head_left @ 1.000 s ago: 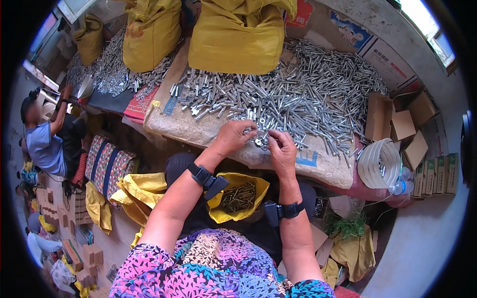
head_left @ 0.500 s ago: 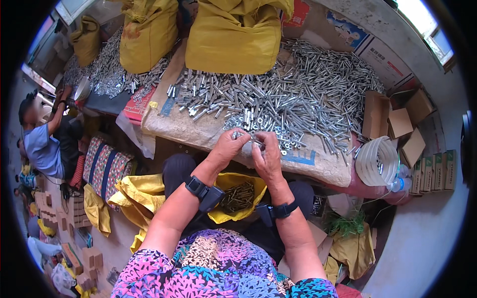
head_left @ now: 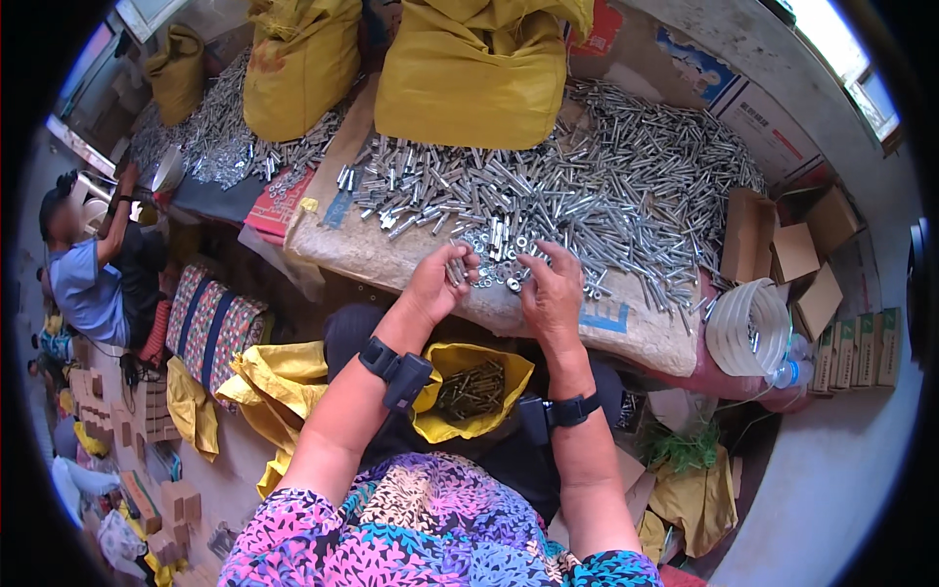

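- Far left of the open yellow bag (head_left: 440,427), a seated co-worker (head_left: 88,284) in a blue shirt has one arm raised near a pale bowl (head_left: 168,170).
- Left of the bag, stacked brown cartons (head_left: 147,416) stand on the grey floor (head_left: 210,484); nearer lies a patterned padded bundle (head_left: 217,318), with a crumpled yellow sack (head_left: 284,382) right beside the bag.
- Beyond the bag, the bench (head_left: 342,249) wears a rough tan covering, probably to take the wear of loose metal.
- Just beyond the bag's left side, the left hand (head_left: 430,287) curls around several silvery metal pieces (head_left: 454,271), gathered in the fingers, apparently to leave the thumb freer.
- The bag itself sits between the person's legs (head_left: 350,331), which likely prop its mouth upward; brassy bolts (head_left: 471,386) lie inside.
- Well beyond it, a bulging yellow sack (head_left: 469,88) stands at the bench's back, perhaps to keep the front reachable.
- Past the bag's right side, the right hand (head_left: 555,301) bends thumb and fingertips toward loose washers (head_left: 513,284), a narrow gap between them; whether they pinch a small part, I cannot tell.
- Farther right beyond the bag spreads a heap of metal rods (head_left: 650,186).
- Far right of it stand a ribbed whitish tub (head_left: 729,328), opened cardboard boxes (head_left: 748,235) and a pale wall (head_left: 822,470).
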The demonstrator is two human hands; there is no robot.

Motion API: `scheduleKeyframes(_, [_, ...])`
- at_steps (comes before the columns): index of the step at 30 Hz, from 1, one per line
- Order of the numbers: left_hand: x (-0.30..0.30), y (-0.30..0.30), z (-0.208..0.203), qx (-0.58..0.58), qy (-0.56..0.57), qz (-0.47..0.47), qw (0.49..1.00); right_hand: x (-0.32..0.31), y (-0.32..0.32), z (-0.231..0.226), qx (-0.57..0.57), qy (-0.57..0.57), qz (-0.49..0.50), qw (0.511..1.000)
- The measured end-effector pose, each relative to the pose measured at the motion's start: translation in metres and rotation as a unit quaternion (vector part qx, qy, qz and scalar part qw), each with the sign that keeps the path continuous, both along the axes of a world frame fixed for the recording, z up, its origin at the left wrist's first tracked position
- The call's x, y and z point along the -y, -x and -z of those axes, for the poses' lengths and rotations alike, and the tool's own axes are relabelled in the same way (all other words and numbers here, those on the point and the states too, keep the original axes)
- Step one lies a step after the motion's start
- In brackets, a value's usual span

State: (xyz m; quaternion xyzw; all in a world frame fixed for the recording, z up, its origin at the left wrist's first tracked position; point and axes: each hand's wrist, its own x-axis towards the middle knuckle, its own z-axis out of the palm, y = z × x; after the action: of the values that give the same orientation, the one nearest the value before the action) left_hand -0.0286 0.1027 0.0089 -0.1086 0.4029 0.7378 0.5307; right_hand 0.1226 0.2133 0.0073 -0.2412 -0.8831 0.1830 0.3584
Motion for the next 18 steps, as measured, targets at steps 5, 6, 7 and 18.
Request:
scheduleKeyframes(5, [-0.015, 0.017, 0.016, -0.378, 0.076, 0.065, 0.92, 0.002, 0.007, 0.01, 0.046, -0.039, 0.04, 0.997])
scheduleKeyframes(6, [-0.019, 0.02, 0.023, -0.494, 0.109, 0.047, 0.862, 0.003, 0.008, 0.009, 0.044, -0.027, 0.04, 0.998])
scheduleKeyframes(7, [-0.023, 0.018, 0.016, -0.493, 0.107, 0.05, 0.862, 0.002, 0.007, 0.009, 0.044, -0.015, 0.046, 0.998])
scheduleKeyframes(18, [-0.04, 0.011, 0.004, -0.793, 0.284, 0.129, 0.524, -0.001, 0.004, 0.006, -0.113, 0.139, 0.013, 0.984])
